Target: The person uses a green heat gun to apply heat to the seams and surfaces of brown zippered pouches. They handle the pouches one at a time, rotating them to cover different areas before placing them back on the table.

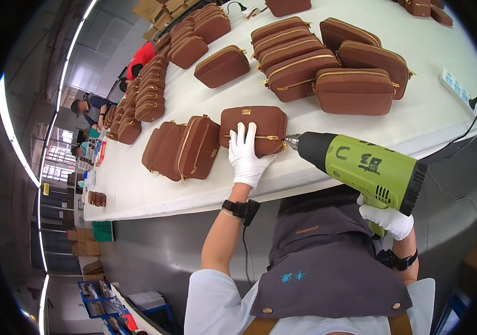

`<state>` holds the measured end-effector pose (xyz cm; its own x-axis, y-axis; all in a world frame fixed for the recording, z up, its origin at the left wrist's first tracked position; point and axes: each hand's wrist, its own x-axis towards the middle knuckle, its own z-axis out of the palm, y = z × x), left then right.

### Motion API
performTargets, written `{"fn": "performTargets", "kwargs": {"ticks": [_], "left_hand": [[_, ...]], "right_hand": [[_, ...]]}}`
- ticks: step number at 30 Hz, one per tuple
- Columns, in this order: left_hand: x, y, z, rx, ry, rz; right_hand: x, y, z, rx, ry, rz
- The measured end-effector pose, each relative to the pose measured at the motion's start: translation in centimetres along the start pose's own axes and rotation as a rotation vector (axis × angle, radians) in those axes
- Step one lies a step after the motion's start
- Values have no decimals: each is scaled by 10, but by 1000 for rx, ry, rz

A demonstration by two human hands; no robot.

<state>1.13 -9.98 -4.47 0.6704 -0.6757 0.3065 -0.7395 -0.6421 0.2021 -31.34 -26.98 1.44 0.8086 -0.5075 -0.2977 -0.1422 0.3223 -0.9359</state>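
Observation:
My left hand [244,153], in a white glove, lies with fingers spread on the front of a brown zippered bag [259,119]. This bag bears gold lettering and a gold front zip. My right hand [387,220], also gloved, grips the handle of a green and black heat gun [360,167]. Its metal nozzle [292,141] points left at the bag's right end, close to the gold zip hardware there; whether they touch I cannot tell. Left of my left hand, several similar bags [198,146] stand leaning together.
The white-covered table [171,205] holds more brown bags [299,71] beyond my hands and rows of them [150,90] at left. A power strip [458,92] with a plugged-in black cord [468,132] lies at right. Other people [96,111] are at the table's far left side.

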Motion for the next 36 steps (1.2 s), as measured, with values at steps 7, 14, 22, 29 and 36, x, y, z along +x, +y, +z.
{"fn": "performTargets", "kwargs": {"ticks": [7,14,22,29,36], "left_hand": [[17,-34,-36,-230,-180,73],[46,5,-38,5,-127,48],[33,3,-16,85,-128,97],[35,-2,-13,20,-82,53],[34,-10,-22,26,-122,212]], "right_hand": [[-5,0,1,-25,-33,-33],[-4,2,5,-11,-79,-64],[-8,-4,6,-25,23,13],[-8,-6,8,15,-6,-2],[-6,-4,4,11,-7,3]]}}
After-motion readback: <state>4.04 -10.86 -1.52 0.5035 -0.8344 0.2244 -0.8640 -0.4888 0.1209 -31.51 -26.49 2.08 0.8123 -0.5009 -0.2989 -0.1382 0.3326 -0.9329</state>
